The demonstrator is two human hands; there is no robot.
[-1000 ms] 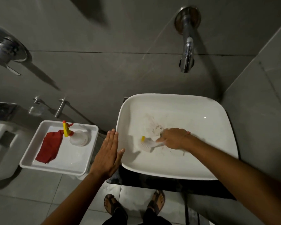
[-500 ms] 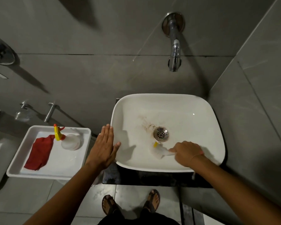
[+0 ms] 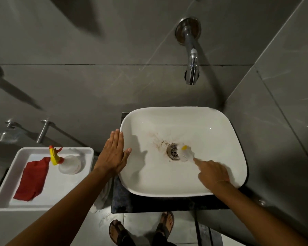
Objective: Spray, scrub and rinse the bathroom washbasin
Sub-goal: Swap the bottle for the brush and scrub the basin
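A white washbasin (image 3: 212,121) stands on a dark counter under a chrome wall tap (image 3: 192,68). Brown grime lies left of its metal drain (image 3: 173,152). My right hand (image 3: 212,173) is inside the bowl, shut on a white brush with a yellow tip (image 3: 185,153), whose head rests just right of the drain. My left hand (image 3: 112,155) lies flat and open against the basin's left rim. A clear spray bottle with a yellow and red trigger (image 3: 64,160) lies in a white tray to the left.
The white tray (image 3: 5,201) also holds a red cloth (image 3: 32,180). Grey tiled walls close in behind and at the right. Chrome fittings (image 3: 43,130) stick out of the wall left of the basin. My sandalled feet (image 3: 140,229) stand on the tiled floor below.
My right hand has swept the brush from left of the drain, down to the near side, then up to the drain's right. The left hand stays on the rim. The view has shifted.
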